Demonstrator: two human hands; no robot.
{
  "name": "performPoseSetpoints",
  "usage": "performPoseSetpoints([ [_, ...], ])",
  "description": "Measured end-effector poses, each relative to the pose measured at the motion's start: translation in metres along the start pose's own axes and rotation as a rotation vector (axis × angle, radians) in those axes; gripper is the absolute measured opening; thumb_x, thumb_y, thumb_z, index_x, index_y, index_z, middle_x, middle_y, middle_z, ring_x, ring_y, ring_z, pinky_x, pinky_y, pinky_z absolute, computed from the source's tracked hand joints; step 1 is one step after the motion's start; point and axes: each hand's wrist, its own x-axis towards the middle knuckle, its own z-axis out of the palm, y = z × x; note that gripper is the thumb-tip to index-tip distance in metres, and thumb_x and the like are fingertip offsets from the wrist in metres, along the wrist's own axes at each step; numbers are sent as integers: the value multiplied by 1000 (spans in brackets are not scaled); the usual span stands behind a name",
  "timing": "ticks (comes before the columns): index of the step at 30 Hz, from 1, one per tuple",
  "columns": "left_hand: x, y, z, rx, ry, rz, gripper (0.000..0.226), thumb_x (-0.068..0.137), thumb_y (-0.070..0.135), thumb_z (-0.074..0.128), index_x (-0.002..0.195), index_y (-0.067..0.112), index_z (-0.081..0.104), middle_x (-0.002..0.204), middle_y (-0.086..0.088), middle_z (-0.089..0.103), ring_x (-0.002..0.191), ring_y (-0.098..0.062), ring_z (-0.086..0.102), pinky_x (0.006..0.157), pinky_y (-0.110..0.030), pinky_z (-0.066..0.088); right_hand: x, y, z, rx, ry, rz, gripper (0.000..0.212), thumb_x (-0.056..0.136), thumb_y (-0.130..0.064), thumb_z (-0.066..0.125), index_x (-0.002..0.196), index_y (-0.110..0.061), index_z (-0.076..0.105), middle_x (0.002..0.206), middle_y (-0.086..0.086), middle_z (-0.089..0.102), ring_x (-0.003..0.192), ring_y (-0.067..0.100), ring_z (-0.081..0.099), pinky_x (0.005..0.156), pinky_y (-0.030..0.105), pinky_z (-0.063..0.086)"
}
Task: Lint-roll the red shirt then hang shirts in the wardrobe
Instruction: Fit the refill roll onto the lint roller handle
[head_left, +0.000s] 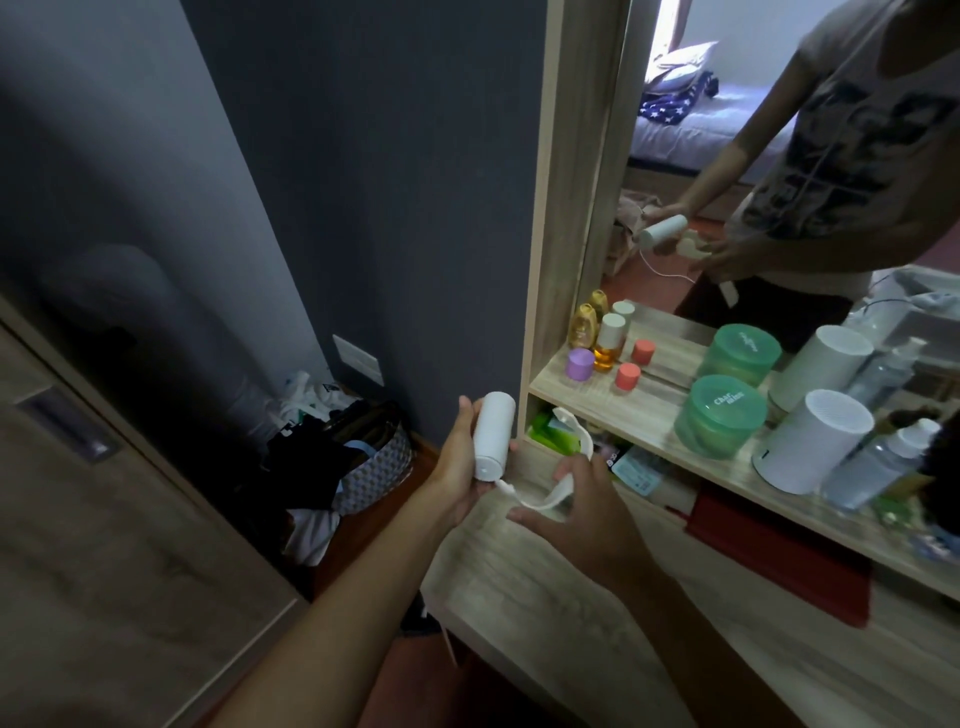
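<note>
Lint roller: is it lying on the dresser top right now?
No, the lint roller is off the dresser top, its white roll gripped by the left hand and its handle by the right hand.

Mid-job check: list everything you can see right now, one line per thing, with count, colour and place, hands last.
lint roller: 1, white roll, over the desk's left end, bent white handle below it
green tubs: 2, stacked, on the shelf
white cylinder: 1, on the shelf, right of the tubs
clear bottle: 1, at the shelf's right end
amber bottles: 2, by the mirror frame
small jars: 2, one purple, one coral, on the shelf
mirror: 1, above the shelf, reflecting the person
basket: 1, patterned grey, on the floor, holding clothes
desk: 1, pale wood
left hand: grips the roll
right hand: holds the handle
</note>
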Motion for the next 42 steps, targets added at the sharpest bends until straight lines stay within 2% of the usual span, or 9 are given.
performPoseSetpoints([
  [4, 1, 0, 3, 127, -24, 34, 67, 91, 66, 30, 130, 16, 53, 74, -12, 62, 60, -18, 60, 56, -28, 51, -2, -15, -8, -77, 15, -85, 62, 62, -71, 69, 100, -29, 43, 101, -10, 40, 83, 7, 47, 63, 22, 39],
  [8, -7, 2, 11, 162, -109, 55, 68, 86, 69, 36, 124, 17, 58, 74, -12, 63, 68, -19, 60, 70, -34, 48, 2, -32, -17, -50, 47, -100, 62, 61, -69, 72, 96, -31, 39, 97, -12, 39, 79, -2, 42, 59, 14, 32],
  [13, -7, 4, 11, 181, -151, 53, 57, 92, 61, 40, 125, 17, 56, 75, -7, 63, 65, -16, 58, 58, -28, 50, 9, -41, -30, -6, 63, -94, 72, 55, -68, 77, 101, -32, 36, 97, -15, 41, 82, -9, 44, 60, 15, 34],
  [17, -13, 12, 16, 155, -223, 80, 31, 98, 52, 36, 123, 39, 50, 74, -11, 58, 52, -22, 52, 42, -24, 45, 16, -41, -39, 3, 64, -92, 82, 49, -72, 76, 108, -31, 36, 100, -16, 44, 85, -7, 46, 65, 21, 42],
  [20, -15, 12, 19, 130, -220, 84, 42, 98, 51, 36, 133, 31, 44, 73, -12, 55, 49, -21, 51, 39, -23, 44, 17, -44, -43, -6, 76, -99, 83, 47, -73, 76, 108, -32, 36, 98, -16, 44, 85, -5, 47, 66, 25, 45],
  [27, -12, 10, 20, 268, -166, 223, 25, 100, 46, 34, 116, 49, 54, 95, -17, 56, 73, -26, 57, 55, -32, 48, 18, -50, -52, -44, 35, -131, 81, 49, -72, 76, 107, -30, 37, 101, -10, 47, 82, 4, 47, 64, 25, 42],
  [35, -13, 17, 22, 168, -146, 240, 24, 101, 46, 33, 116, 49, 52, 72, -13, 56, 53, -20, 53, 42, -23, 44, 22, -64, -55, -103, 65, -186, 83, 50, -71, 75, 109, -27, 36, 102, -8, 46, 82, 8, 47, 59, 21, 32],
  [38, -13, 19, 25, 216, -147, 284, 31, 102, 43, 32, 127, 44, 50, 74, -13, 56, 55, -18, 53, 42, -22, 44, 24, -65, -58, -90, 59, -151, 85, 46, -76, 74, 108, -31, 35, 101, -11, 46, 82, 4, 48, 62, 25, 40],
  [42, -19, 26, 35, 308, -133, 380, 30, 102, 39, 33, 118, 46, 56, 94, -9, 61, 67, -16, 57, 52, -25, 47, 28, -68, -61, -45, 54, -100, 89, 41, -77, 74, 108, -31, 37, 100, -15, 49, 86, 4, 52, 70, 31, 49],
])
